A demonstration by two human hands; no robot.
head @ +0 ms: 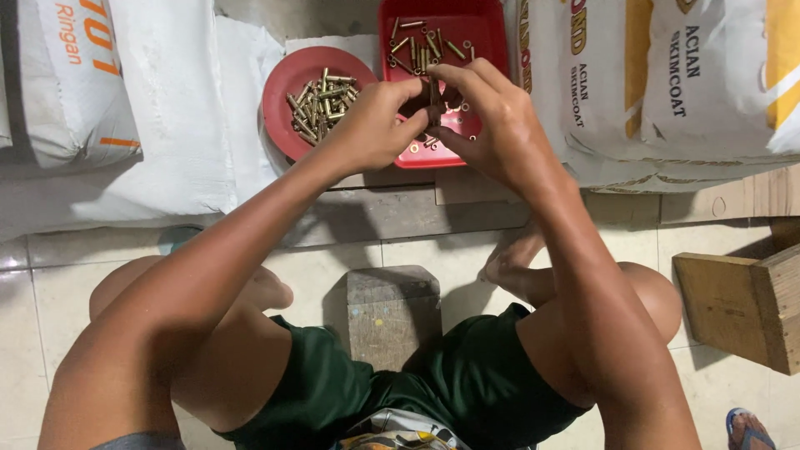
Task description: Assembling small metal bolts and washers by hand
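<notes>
Big white sacks frame a red tray (483, 33) and red bowl (287, 83) of brass pieces. Both hands, left (375, 121) and right (492, 117), pinch one small dark piece (435, 104) between them, just above the tray's near edge.

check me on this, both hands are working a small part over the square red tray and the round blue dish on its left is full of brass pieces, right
Not quite: the round dish is red, not blue, as the head view shows. The rest holds: the left hand and right hand work a small part over the square red tray.
</notes>
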